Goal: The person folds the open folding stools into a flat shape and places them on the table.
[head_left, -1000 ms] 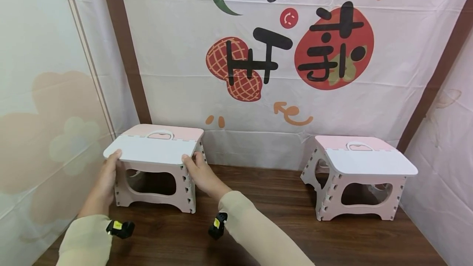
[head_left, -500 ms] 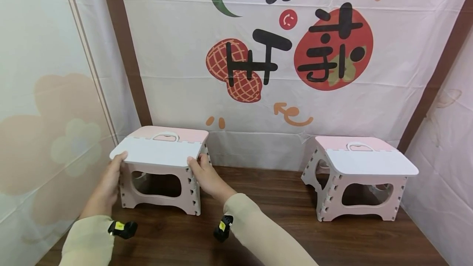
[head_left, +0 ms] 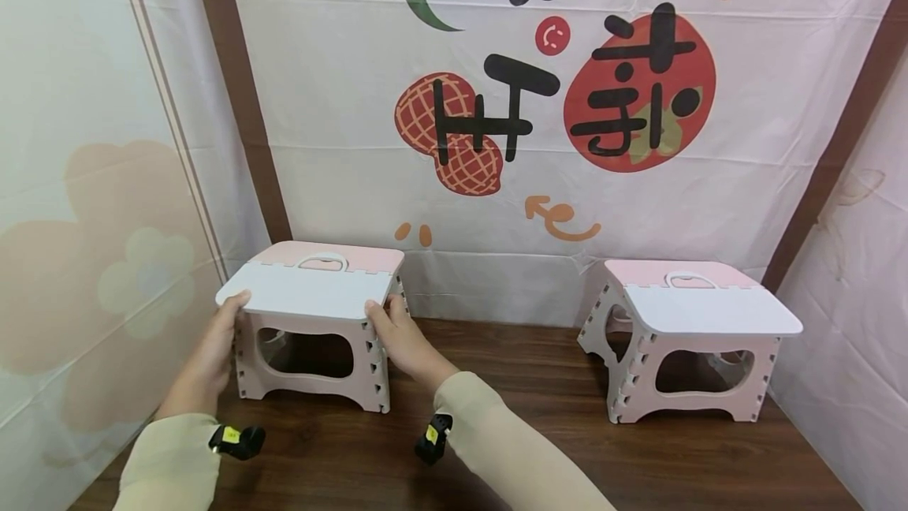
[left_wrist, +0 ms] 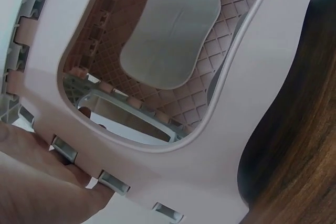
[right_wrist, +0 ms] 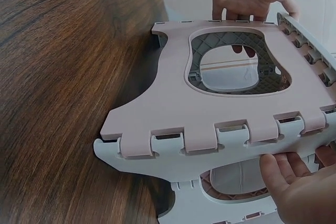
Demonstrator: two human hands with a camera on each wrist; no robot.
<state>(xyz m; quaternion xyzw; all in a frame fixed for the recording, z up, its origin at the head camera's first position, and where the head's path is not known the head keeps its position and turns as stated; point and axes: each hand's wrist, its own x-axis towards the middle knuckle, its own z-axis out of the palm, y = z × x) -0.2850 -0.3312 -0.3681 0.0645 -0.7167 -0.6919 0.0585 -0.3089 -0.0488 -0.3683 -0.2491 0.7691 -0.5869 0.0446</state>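
A pink and white folding stool (head_left: 305,290) stands unfolded at the left of the head view, its white carry handle (head_left: 322,259) up on the seat. My left hand (head_left: 211,349) holds its left side, the thumb over the seat's front corner. On the opposite side my right hand (head_left: 407,344) grips under the seat edge, thumb at the front right corner. In the left wrist view, fingers (left_wrist: 52,182) lie against the hinged edge of the stool's pink leg panel (left_wrist: 278,72). The right wrist view shows both hands at the stool's sides (right_wrist: 163,103).
A second stool (head_left: 709,310) of the same kind stands unfolded at the right on the dark wood table (head_left: 511,393). A printed white cloth (head_left: 319,101) hangs behind, with more cloth at the left and right sides.
The left stool has slid a little to the right, with both hands moving along with it. In the last half second the shift is slight. The right stool stays put.
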